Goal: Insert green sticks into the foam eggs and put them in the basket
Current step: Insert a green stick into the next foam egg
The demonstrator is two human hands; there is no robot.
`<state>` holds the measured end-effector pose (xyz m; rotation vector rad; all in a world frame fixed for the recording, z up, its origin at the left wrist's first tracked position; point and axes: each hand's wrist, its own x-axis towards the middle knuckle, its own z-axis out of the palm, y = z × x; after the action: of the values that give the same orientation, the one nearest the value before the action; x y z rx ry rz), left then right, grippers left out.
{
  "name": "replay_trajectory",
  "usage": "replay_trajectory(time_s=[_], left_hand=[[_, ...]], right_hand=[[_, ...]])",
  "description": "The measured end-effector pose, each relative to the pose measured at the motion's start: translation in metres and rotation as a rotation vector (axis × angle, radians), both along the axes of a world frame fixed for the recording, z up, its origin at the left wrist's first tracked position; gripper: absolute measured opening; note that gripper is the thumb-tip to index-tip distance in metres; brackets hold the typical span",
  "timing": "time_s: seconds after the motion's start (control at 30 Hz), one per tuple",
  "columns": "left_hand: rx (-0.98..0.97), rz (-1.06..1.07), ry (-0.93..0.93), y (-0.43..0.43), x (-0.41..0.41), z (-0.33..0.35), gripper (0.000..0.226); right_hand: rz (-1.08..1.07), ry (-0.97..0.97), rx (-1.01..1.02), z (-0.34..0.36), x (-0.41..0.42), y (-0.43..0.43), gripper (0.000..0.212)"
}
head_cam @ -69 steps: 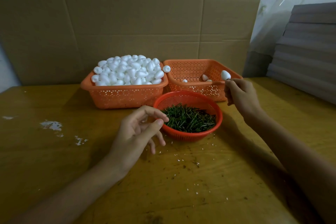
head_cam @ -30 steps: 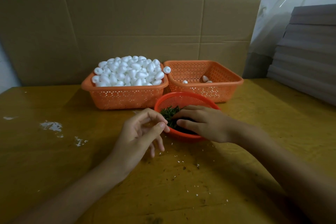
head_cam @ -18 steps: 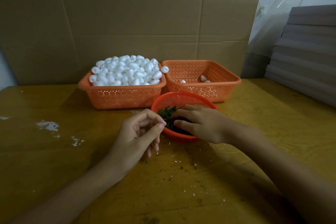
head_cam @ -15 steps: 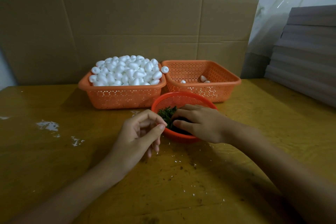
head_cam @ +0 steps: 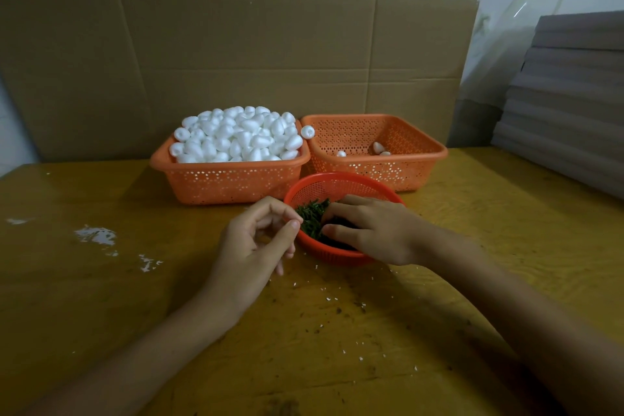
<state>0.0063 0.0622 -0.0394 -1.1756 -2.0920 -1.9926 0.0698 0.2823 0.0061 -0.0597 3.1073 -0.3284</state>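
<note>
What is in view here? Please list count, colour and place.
left square basket: one, orange, rear of table
right square basket: one, orange, beside it
foam eggs: many, white, heaped in left basket; three seen in right basket; one on the rims between
round basket: one, red, in front of both
green sticks: many, dark green, in round basket
table: one, yellow-brown, crumbs scattered
cardboard sheets: several, brown, behind the baskets
boards: a stack, grey, far right
left hand: one, beside round basket, fingers curled
right hand: one, resting on the sticks
</note>
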Motion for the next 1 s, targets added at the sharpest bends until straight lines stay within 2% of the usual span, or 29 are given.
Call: replay_trajectory(time_s=[0.23, 0.33, 0.43, 0.53, 0.67, 0.73, 0.8, 1.0], left_hand=[[-0.132, 0.323, 0.282, 0.009, -0.026, 0.027, 0.011], [-0.366, 0.544, 0.508, 0.013, -0.054, 0.044, 0.023], [-0.67, 0.661, 0.629, 0.016, -0.082, 0.058, 0.032], [-0.933, 0.604, 0.558, 0.018, -0.1, 0.066, 0.034], [-1.102, 0.537, 0.462, 0.021, -0.108, 0.066, 0.061], [-1.084, 0.546, 0.425, 0.024, -0.108, 0.068, 0.067], [-0.997, 0.545, 0.37, 0.026, -0.109, 0.071, 0.061], [-0.402, 0.629, 0.408, 0.02, -0.11, 0.073, 0.017]], right_hand=[[0.002, 0.001, -0.018, 0.0, 0.0, 0.0, 0.038], [-0.004, 0.004, -0.027, 0.001, 0.0, 0.0, 0.037], [0.003, 0.004, -0.035, 0.001, 0.002, 0.001, 0.031], [0.016, 0.009, -0.038, 0.001, 0.005, 0.003, 0.029], [0.035, 0.021, -0.055, 0.002, 0.006, 0.002, 0.026], [0.043, 0.048, -0.075, 0.002, 0.006, 0.002, 0.02], [0.054, 0.08, -0.09, 0.001, 0.006, 0.002, 0.017], [0.064, 0.327, -0.125, -0.003, 0.003, 0.004, 0.02]])
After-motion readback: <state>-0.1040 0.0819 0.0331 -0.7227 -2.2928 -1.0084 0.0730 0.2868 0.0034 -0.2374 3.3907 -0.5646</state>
